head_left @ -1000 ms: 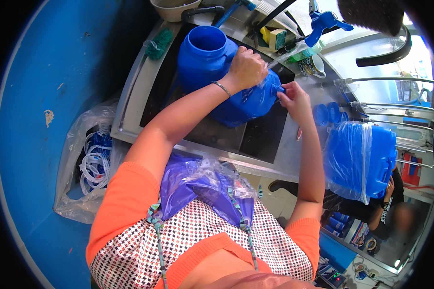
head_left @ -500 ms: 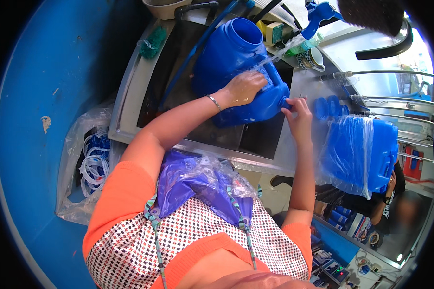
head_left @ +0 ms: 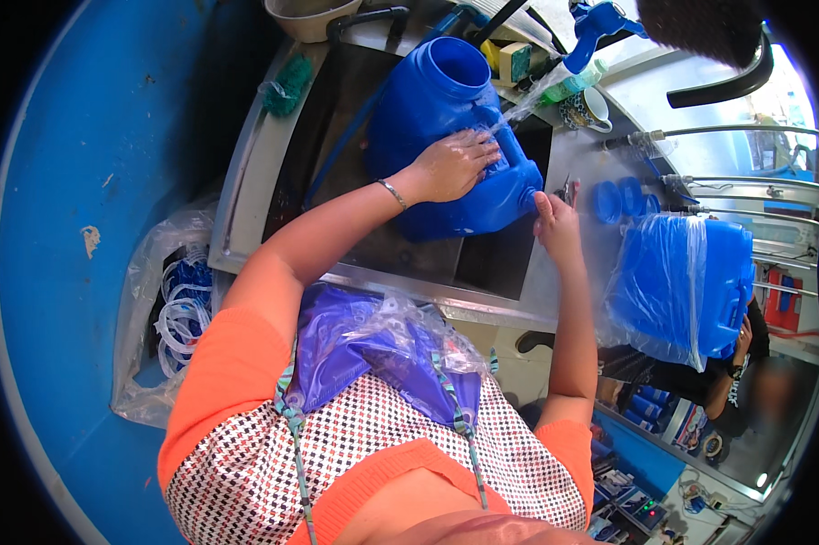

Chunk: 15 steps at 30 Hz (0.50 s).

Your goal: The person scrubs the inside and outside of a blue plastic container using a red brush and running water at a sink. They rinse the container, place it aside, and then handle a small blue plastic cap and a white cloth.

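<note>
A big blue plastic jug [head_left: 428, 109] lies tilted in a steel sink [head_left: 273, 173], its open mouth toward the back. My left hand [head_left: 450, 165] presses flat on the jug's side, fingers spread and wet. A stream of water from a clear hose [head_left: 541, 86] hits the jug near those fingers. My right hand [head_left: 557, 222] grips the jug's lower end at the sink's right rim.
A second blue jug wrapped in clear plastic [head_left: 677, 286] stands on the counter at the right, with blue caps [head_left: 620, 198] beside it. A mug [head_left: 589, 107], a sponge [head_left: 515, 62] and a green brush [head_left: 287, 84] lie around the sink. A plastic bag of rings [head_left: 169, 313] hangs at the left. Another person [head_left: 736, 363] is at the right.
The jug has been turned and slid back in the sink, its mouth now farther away. My left hand moved from gripping its end to lying flat on its side.
</note>
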### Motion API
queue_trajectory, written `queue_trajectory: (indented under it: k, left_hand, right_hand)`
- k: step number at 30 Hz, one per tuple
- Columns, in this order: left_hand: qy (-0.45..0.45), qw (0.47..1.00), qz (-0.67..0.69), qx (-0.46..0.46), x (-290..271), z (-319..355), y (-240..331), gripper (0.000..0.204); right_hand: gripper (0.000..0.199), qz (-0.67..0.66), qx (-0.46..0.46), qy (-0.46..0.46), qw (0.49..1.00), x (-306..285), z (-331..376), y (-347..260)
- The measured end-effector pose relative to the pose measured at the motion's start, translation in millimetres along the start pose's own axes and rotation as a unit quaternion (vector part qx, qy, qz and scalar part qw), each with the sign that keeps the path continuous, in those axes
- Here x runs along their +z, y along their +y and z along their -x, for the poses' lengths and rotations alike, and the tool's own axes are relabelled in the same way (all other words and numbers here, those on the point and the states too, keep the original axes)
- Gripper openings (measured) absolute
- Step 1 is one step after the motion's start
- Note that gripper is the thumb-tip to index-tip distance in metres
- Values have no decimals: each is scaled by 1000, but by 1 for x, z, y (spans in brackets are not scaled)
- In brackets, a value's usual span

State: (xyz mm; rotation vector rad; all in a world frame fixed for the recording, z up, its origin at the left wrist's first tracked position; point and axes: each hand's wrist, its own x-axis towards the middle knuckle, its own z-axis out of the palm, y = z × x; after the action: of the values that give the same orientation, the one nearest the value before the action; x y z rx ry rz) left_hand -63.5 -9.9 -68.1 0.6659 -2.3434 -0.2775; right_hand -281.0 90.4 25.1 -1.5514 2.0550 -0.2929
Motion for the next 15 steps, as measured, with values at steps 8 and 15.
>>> queue_trajectory:
  k: [8, 15]
  left_hand:
    - [31, 999, 6, -2, -7, 10, 0, 37]
    - [55, 998, 22, -7, -10, 11, -5, 35]
  right_hand:
    - [41, -58, -67, 71, 994, 7, 0, -13]
    - [26, 163, -391, 220, 879, 10, 0, -26]
